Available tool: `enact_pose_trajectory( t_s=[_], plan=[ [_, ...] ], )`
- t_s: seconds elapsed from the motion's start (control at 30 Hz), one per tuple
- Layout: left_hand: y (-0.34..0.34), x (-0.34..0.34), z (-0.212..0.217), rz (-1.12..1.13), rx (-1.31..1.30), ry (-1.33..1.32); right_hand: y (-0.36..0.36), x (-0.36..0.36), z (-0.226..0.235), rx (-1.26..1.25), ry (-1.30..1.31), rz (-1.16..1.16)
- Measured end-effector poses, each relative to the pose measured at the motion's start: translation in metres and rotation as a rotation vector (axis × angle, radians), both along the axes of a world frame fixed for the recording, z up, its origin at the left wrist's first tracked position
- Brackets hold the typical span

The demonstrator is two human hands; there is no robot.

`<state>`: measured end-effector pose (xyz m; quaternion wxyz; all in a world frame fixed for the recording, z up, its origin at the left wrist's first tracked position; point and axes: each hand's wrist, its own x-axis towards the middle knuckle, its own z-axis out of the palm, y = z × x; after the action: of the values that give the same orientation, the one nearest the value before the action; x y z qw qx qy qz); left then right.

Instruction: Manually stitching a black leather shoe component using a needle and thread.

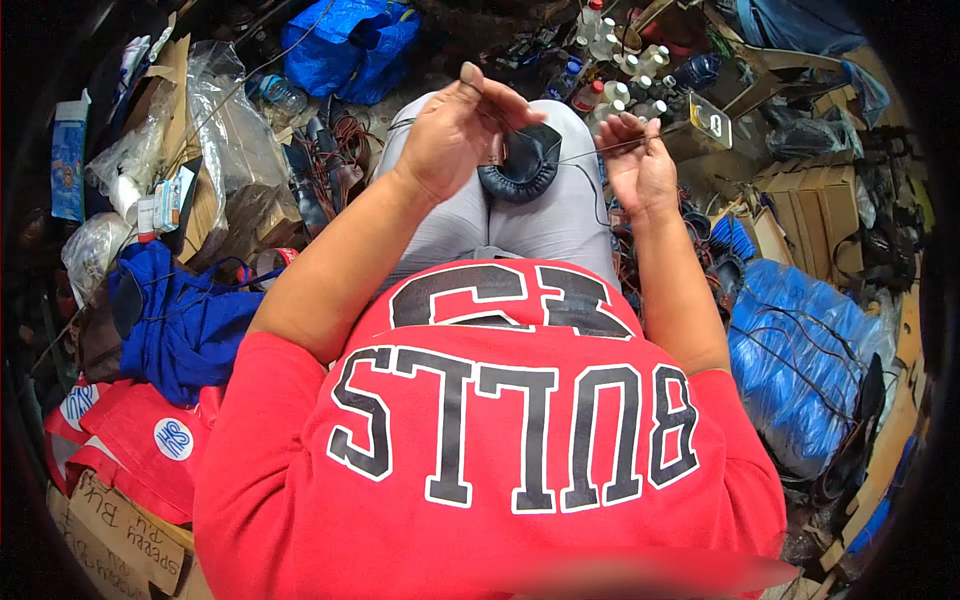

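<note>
Black shoe piece (pixel 530 168) on lap (pixel 445 240), thread (pixel 583 155) drawn out straight

Far left: upright blue carton (pixel 70 165). Nearer the person on that side, a red bag (pixel 125 440) with round white patches, then crumpled blue cloth (pixel 180 330). Beyond the cloth, clear plastic sheeting (pixel 220 110) over cardboard; next to it, a clear bottle (pixel 283 95) lying tilted. Further right, at the far side, a blue bag (pixel 350 50).

Left hand (pixel 455 130): raised over the left knee, just left of the shoe piece. Thumb up, fingers bent inward toward the right. Cannot tell whether they pinch anything; the tips are partly hidden.

Shoe piece: near the far edge of the grey-trousered lap, between the knees. Rounded, puckered rim faces the person.

Thread: dark, thin, runs from the right side of the piece, rising slightly, to the other hand.

Right hand (pixel 640 170): raised just off the right edge of the lap, palm up, fingers half curled, thumb and forefinger closed on the thread.

Beyond that hand: a cluster of small bottles (pixel 620 70), mostly white-capped. Further right: brown cardboard cartons (pixel 815 210), and nearer the person, a blue plastic-wrapped bundle (pixel 800 350).
</note>
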<state>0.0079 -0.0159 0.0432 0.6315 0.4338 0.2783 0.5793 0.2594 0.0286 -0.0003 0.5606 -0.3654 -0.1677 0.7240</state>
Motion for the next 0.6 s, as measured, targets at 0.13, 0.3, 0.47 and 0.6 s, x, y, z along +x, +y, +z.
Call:
enact_pose_trajectory(
  t_s=[0.13, 0.3, 0.47, 0.6],
  plan=[
    [0.001, 0.0, 0.018, 0.203, -0.509, -0.126, -0.015, 0.01, 0.022, -0.024, 0.243, 0.273],
    [-0.003, -0.034, -0.017, -0.08, -0.515, -0.367, -0.034, 0.031, 0.007, 0.0, 0.277, 0.387],
    [-0.008, -0.131, -0.007, 0.235, -0.09, 1.202, -0.024, 0.12, 0.005, -0.017, -0.937, 0.696],
    [-0.031, -0.144, -0.023, 0.625, 0.134, 1.349, -0.009, 0.107, 0.022, 0.385, -1.186, 0.415]
  ],
)
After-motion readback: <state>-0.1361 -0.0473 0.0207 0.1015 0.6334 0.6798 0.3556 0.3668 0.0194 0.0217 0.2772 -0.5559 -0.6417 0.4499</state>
